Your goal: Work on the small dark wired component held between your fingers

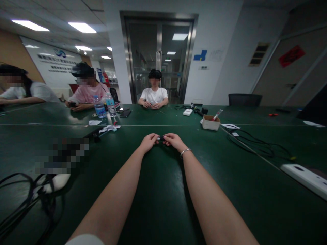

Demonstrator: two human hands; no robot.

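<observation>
Both my arms reach forward over the dark green table [163,190]. Between my hands is a small black object with a silvery end [160,138], too small to name for certain. My left hand [149,142] pinches its left, silvery end. The fingers of my right hand [174,141] are closed round the black end. A silver bangle [185,153] circles my right wrist. My fingers cover most of the small object, which is held just at or above the tabletop; I cannot tell which.
To the left lie black cables [46,200], a white mouse-like thing [57,182] and paper scraps [109,128]. Water bottles [99,108] stand beyond. A small box [211,123], more cables [263,141] and a white power strip [304,177] are on the right. Several people sit around the table.
</observation>
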